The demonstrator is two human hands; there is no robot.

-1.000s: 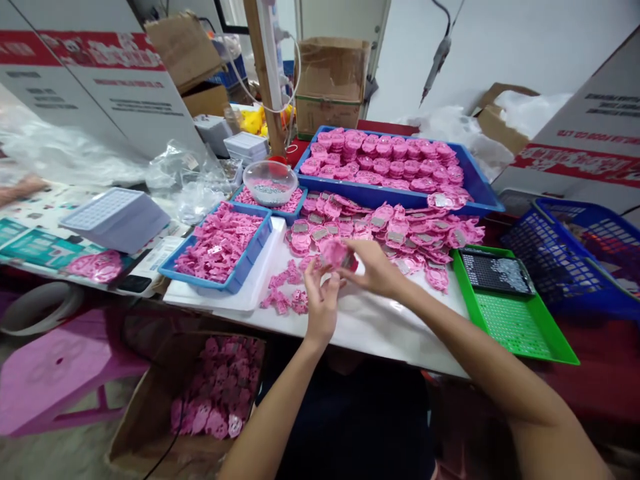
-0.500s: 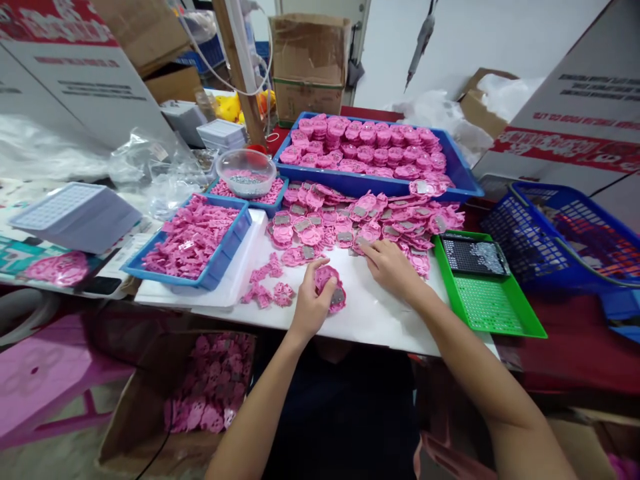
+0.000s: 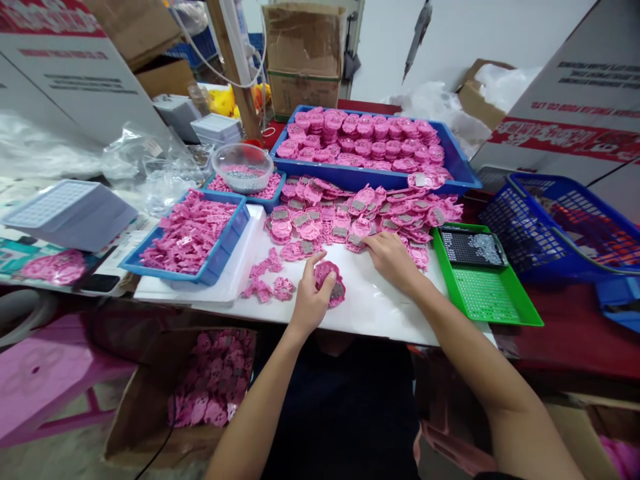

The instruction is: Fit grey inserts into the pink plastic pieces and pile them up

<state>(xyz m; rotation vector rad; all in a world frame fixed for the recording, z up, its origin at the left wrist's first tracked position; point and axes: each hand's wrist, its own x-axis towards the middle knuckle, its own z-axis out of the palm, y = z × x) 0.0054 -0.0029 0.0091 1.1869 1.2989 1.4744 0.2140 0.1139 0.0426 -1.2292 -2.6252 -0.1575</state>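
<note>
My left hand [image 3: 314, 297] grips a round pink plastic part [image 3: 327, 272] with a grey plate on it, thumb across its face, just above the white work surface [image 3: 385, 307]. My right hand [image 3: 393, 257] is at the near edge of a heap of similar pink parts [image 3: 400, 207]. Its fingertips close on the edge of one pink part with a grey plate [image 3: 359, 232]; the far side of the grip is hidden. Left of my left hand lie several small pink pieces [image 3: 260, 289].
A blue tray of stacked pink parts [image 3: 463, 170] stands behind the heap. To the left are a blue bin of small pink pieces [image 3: 210, 267] and a clear bowl [image 3: 243, 181]. At right sit a green tray [image 3: 530, 317] and a blue basket [image 3: 530, 233]. An electric screwdriver [image 3: 417, 40] hangs above.
My right fingers have closed in on a pink part at the heap's edge, which has shifted slightly left. My left hand keeps its part in nearly the same place. The view has tilted slightly.
</note>
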